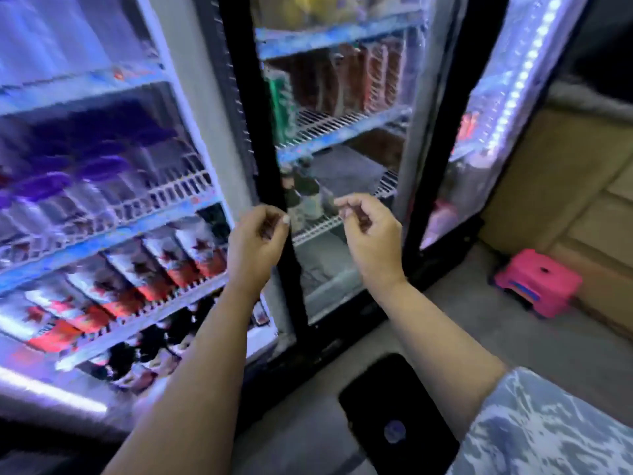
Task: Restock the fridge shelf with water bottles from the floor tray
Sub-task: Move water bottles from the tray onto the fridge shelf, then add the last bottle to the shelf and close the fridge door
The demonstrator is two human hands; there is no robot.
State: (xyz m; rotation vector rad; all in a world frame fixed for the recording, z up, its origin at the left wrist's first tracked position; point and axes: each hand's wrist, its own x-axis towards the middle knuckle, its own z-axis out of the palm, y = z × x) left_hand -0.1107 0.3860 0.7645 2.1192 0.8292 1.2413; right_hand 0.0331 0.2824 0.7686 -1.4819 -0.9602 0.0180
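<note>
We've got both hands up in front of the black-framed glass-door fridge [267,166] — left hand [257,238] and right hand [371,231] each with fingers loosely curled, holding nothing. Blurry shot, so no water bottles or floor tray we can pick out. Behind the glass, a white wire shelf [322,224] carries a few dark green bottles [305,193]. A pink plastic stool [537,281] sits on the grey floor [445,323] — well off right.
</note>
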